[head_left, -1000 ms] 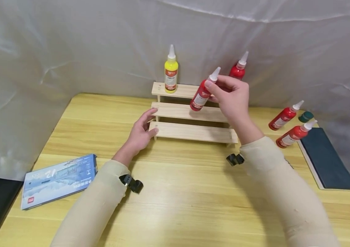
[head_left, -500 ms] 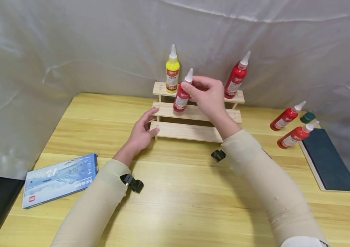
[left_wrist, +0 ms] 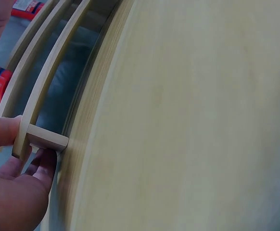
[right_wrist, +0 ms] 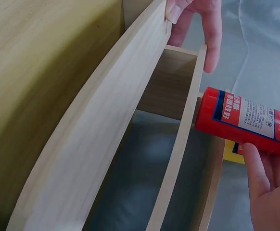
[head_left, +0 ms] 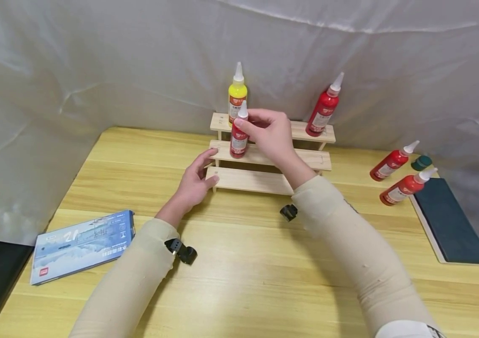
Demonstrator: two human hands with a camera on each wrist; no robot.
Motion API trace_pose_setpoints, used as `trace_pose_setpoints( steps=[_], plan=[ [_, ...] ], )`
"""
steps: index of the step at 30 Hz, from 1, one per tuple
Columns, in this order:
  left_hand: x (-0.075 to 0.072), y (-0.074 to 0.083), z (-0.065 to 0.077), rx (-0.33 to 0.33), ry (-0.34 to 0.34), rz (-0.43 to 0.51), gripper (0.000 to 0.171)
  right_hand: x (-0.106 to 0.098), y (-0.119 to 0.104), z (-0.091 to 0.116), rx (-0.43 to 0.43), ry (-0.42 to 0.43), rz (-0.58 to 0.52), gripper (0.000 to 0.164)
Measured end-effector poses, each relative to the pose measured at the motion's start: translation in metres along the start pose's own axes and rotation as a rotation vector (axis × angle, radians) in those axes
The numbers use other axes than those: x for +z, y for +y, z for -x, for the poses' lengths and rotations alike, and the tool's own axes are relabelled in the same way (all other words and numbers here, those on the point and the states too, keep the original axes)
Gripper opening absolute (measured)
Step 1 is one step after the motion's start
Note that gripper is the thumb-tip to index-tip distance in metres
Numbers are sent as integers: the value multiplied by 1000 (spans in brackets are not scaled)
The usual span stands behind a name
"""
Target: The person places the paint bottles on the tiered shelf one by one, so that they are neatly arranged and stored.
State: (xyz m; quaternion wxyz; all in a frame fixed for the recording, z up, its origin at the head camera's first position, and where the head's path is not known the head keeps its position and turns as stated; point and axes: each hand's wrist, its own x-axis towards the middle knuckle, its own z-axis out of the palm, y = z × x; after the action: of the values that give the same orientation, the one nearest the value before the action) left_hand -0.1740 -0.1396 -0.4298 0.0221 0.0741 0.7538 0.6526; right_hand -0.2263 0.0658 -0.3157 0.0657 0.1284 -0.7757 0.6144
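My right hand [head_left: 271,136] pinches a red squeeze bottle [head_left: 238,141] near its white nozzle cap. The bottle is upright at the left end of the middle step of a three-step wooden display rack [head_left: 250,180]; whether its base touches the step I cannot tell. In the right wrist view, its label and red base [right_wrist: 208,108] show beside the steps. My left hand [head_left: 193,180] grips the rack's left end, thumb by the front step and fingers around the end, as the left wrist view confirms. On the top step stand a yellow bottle [head_left: 237,91], partly hidden, and another red bottle [head_left: 323,110].
To the right, two red bottles [head_left: 389,164] [head_left: 402,188] stand near a dark green lid [head_left: 421,163] and a dark green notebook [head_left: 452,225]. A blue-and-white flat box [head_left: 81,246] lies at the left. A grey cloth [head_left: 146,61] hangs behind the table [head_left: 239,281].
My right hand has carried the red bottle leftward over the middle step and brought it from tilted to upright. My left hand has stayed at the rack's left end.
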Motion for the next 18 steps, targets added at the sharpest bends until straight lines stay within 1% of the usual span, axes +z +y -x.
trace_pose_setpoints(
  steps=[4,8,13,18],
  plan=[
    [0,-4,0,15,6,-5,69,3,3,-1,3,-21,5,31],
    [1,-5,-1,27,5,-8,68,4,4,-2,6,-43,18,32],
    [1,-6,-1,32,12,-9,68,5,3,-2,-21,-70,31,30],
    [0,-6,-2,21,17,-11,69,8,3,-3,-45,-73,38,29]
  ],
)
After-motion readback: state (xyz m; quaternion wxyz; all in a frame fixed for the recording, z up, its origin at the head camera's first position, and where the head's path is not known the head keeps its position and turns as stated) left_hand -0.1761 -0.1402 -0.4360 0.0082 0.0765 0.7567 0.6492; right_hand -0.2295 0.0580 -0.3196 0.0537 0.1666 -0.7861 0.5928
